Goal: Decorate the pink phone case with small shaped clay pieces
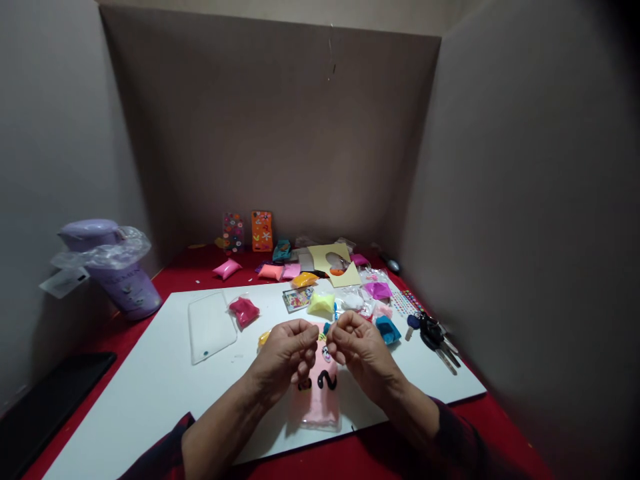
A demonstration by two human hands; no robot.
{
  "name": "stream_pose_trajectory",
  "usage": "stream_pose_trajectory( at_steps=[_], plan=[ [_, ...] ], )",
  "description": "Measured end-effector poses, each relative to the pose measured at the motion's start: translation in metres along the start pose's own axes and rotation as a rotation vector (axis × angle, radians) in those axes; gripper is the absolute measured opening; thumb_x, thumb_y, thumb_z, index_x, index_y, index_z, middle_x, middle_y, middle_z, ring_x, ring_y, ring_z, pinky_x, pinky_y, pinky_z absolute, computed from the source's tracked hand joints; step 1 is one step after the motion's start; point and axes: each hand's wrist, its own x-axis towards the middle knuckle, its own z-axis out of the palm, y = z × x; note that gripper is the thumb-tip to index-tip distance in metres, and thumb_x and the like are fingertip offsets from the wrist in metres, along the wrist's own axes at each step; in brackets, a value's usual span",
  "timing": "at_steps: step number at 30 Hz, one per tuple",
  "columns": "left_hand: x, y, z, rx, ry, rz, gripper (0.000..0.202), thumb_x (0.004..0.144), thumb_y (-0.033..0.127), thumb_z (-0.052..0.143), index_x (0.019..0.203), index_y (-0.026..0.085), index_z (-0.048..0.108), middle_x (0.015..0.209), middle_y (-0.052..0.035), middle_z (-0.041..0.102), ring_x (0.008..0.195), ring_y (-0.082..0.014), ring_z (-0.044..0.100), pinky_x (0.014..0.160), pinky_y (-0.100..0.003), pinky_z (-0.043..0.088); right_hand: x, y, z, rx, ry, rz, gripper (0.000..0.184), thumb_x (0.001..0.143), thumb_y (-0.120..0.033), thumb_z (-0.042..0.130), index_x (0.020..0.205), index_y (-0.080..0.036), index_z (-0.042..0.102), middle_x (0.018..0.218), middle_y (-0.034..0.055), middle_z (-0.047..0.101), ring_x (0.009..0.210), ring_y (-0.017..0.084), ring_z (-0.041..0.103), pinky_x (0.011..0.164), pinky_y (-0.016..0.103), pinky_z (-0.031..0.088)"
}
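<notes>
Cropped sleeves (163,453) (453,433), pinching hands (286,352) (364,355), half-hidden pink case (321,408)

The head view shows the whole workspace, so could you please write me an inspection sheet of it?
Surface: white board on red cloth.
Things in hand: pink case with black shapes, below the hands; anything pinched is too small to tell.
Clutter: clear case, red packet, pale yellow packet, blue packet and keys on the board.
Hands: left hand and right hand close together, thumbs and fingertips pinched.
Cables: nothing seen on the board.
Surroundings: grey panels around; purple container at left, orange case standing at the back.
</notes>
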Motion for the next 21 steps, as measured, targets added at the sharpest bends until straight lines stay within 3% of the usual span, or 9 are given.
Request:
stream_pose_trajectory(
  at_steps=[7,21],
  plan=[
    [0.0014,-0.0022,-0.0020,0.012,0.029,0.004,0.033,0.076,0.041,0.067,0.071,0.014,0.048,0.049,0.0052,0.050,0.030,-0.0016,0.036,0.027,-0.011,0.020,0.0015,0.0036,-0.0022,0.023,-0.005,-0.027,0.022,0.075,-0.029,0.072,0.084,-0.014,0.059,0.066,0.0014,0.066,0.047,0.008,0.057,0.039,0.015,0.042],
    [-0.0002,-0.0029,-0.0007,0.000,0.025,0.035,0.032,0.077,0.040,0.067,0.070,0.015,0.048,0.049,0.0052,0.049,0.031,-0.0018,0.036,0.028,-0.011,0.020,0.0018,0.0020,-0.0012,0.023,0.034,-0.025,0.025,0.069,-0.026,0.077,0.085,-0.014,0.063,0.069,0.0016,0.067,0.049,0.006,0.057,0.043,0.015,0.042]
  ],
)
